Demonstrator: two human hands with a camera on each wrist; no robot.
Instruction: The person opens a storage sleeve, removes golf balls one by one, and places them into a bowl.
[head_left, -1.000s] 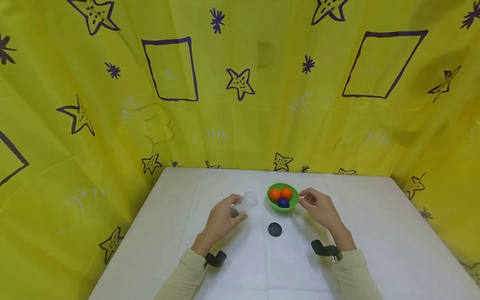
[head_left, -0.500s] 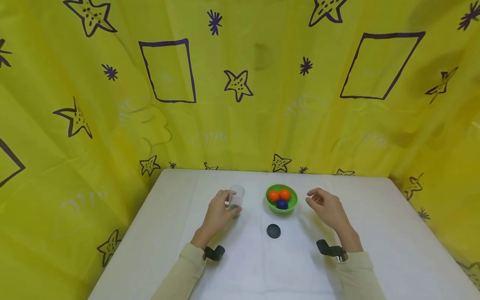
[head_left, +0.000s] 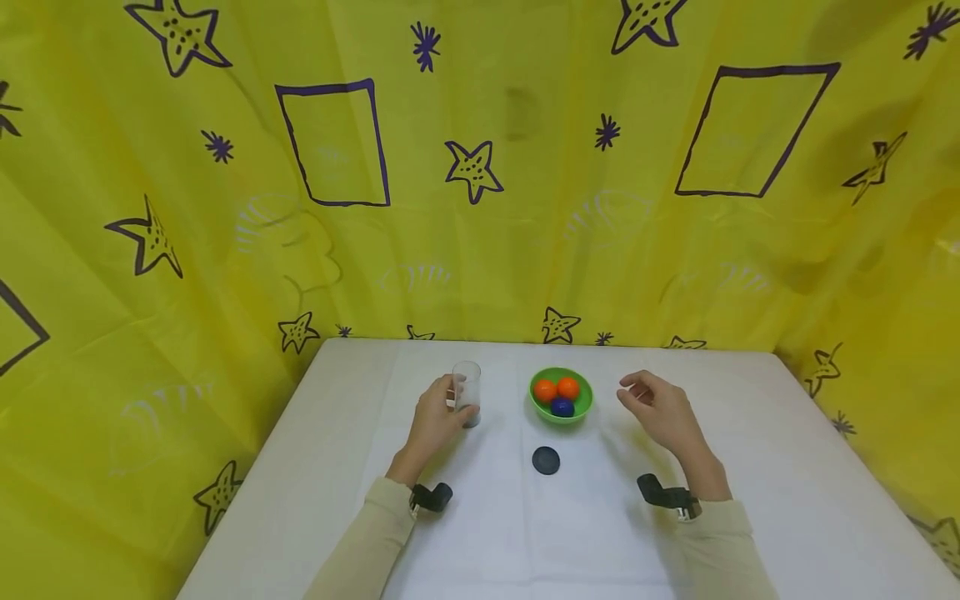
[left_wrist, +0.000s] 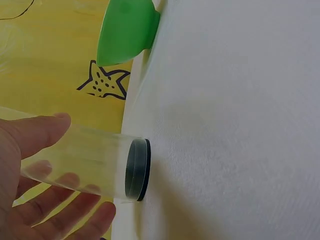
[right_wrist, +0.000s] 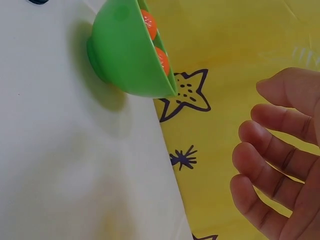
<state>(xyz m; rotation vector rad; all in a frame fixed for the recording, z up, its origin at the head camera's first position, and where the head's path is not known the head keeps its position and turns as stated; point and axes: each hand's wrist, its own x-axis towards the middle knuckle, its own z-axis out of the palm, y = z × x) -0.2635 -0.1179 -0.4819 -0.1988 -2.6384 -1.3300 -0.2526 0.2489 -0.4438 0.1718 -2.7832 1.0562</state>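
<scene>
My left hand [head_left: 435, 419] holds a clear plastic cylinder [head_left: 467, 387], thumb on one side and fingers round the other. The cylinder stands upright, and its dark base [left_wrist: 137, 170] is right at the tabletop in the left wrist view. A green bowl [right_wrist: 120, 55] with two orange balls [head_left: 544, 390] and a dark blue ball [head_left: 562, 407] sits to its right. Beyond the bowl, my right hand [head_left: 662, 412] hovers with nothing in it, its fingers loosely bent and apart from the rim. In front of the bowl lies a flat black disc [head_left: 546, 460].
The white-covered table [head_left: 600, 533] carries all these things. Behind it and at both sides hangs a yellow curtain [head_left: 510, 242] printed with stars and frames. A black camera mount [head_left: 432, 497] is strapped on each wrist.
My left hand has moved slightly left with the cylinder, which went from tilted to upright. My right hand has drawn away from the bowl's rim to the right.
</scene>
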